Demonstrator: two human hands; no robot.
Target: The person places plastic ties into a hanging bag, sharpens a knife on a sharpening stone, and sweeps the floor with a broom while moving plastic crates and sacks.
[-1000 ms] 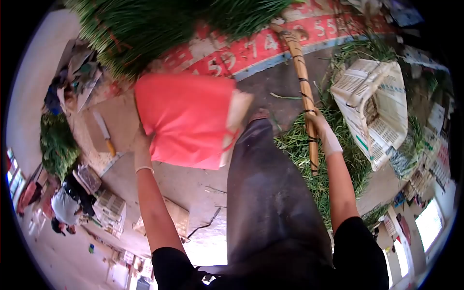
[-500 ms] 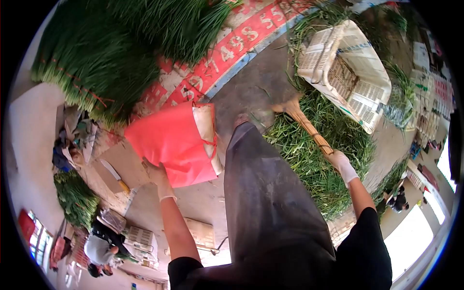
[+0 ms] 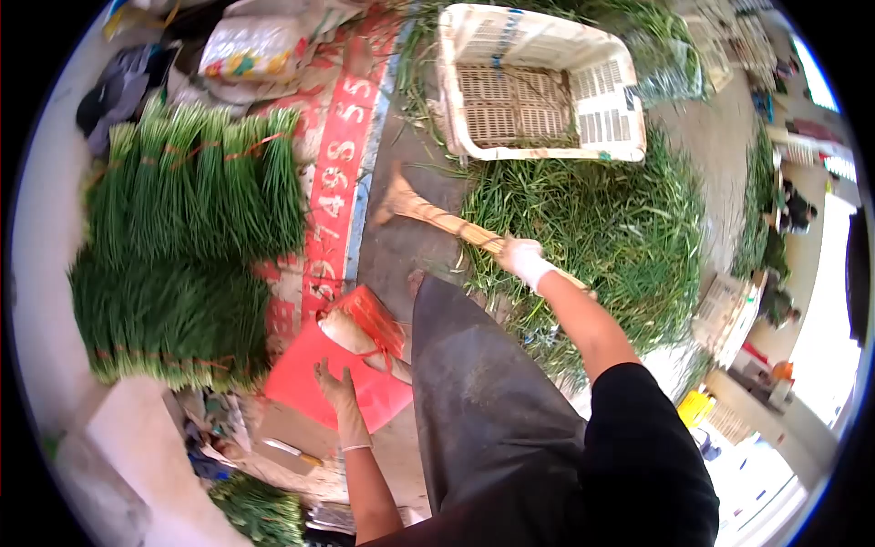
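Wrapped around the handle of a straw broom [image 3: 447, 221] is my right hand [image 3: 524, 260], in a pale glove. The broom's flared head points left, over the dark floor strip beside a red printed band. My left hand [image 3: 337, 390], also gloved, has its fingers spread over a red cloth-covered seat [image 3: 301, 369], with nothing held; whether it touches the cloth I cannot tell. Loose green leaves [image 3: 592, 246] lie heaped under and beyond my right hand.
A white plastic crate [image 3: 547, 150] rests on the leaves at the top. Bundled green stalks [image 3: 173, 310] are stacked at left. A knife [image 3: 292, 450] lies on a board at lower left. People [image 3: 797, 210] are far right.
The view has turned, bringing the crate to the top centre. The broom now points left, with my right hand farther along its handle. My left hand has come off the red cloth's edge, fingers spread.
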